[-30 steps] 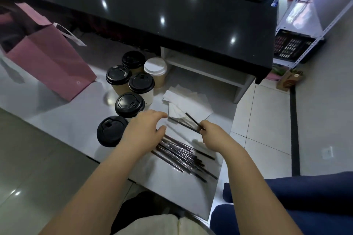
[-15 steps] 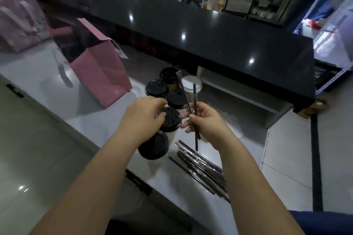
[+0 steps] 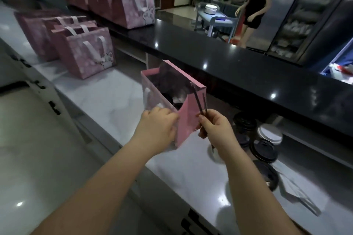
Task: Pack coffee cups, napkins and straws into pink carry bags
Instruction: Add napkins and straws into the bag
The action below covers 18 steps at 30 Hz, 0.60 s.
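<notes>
An open pink carry bag stands on the white counter, with dark lids and something white showing inside. My left hand holds the bag's near corner edge. My right hand pinches two dark wrapped straws upright, right beside the bag's near side. Lidded coffee cups stand to the right, most with black lids and one with a white lid. A napkin lies at the lower right.
Several filled pink bags stand on the counter to the left, and more pink bags sit on the raised black countertop. A person in black stands behind the counter near a cart.
My view swung left from the cups to the open bag. My right hand carried the two straws up to the bag. My left hand left the cups and took the bag's edge.
</notes>
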Each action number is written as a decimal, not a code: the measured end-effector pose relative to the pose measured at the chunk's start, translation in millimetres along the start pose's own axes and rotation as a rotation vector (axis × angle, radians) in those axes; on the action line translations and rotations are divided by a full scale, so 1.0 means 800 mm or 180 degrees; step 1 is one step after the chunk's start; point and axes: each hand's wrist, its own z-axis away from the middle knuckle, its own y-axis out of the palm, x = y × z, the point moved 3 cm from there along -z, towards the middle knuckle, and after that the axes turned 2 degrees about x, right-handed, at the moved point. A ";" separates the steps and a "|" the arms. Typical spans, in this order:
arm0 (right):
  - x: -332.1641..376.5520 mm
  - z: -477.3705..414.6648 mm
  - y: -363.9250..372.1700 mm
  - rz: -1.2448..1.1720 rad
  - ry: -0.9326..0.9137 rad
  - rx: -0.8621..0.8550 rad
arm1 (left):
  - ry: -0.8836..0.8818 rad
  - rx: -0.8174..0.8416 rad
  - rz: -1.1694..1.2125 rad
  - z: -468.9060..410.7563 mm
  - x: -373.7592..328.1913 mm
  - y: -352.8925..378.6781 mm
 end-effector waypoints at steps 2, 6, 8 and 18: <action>0.022 -0.018 0.022 0.0132 -0.0071 -0.0089 | 0.0015 -0.0053 0.0062 -0.015 0.036 -0.011; 0.068 -0.058 0.051 0.0039 -0.0116 -0.0057 | 0.0022 -0.0157 0.0269 -0.060 0.094 -0.034; 0.086 -0.082 0.060 -0.0159 -0.0063 0.0004 | 0.0052 -0.0204 0.0329 -0.089 0.117 -0.041; 0.125 -0.196 0.095 -0.0521 -0.0327 0.0304 | 0.0059 -0.0157 0.0992 -0.212 0.190 -0.020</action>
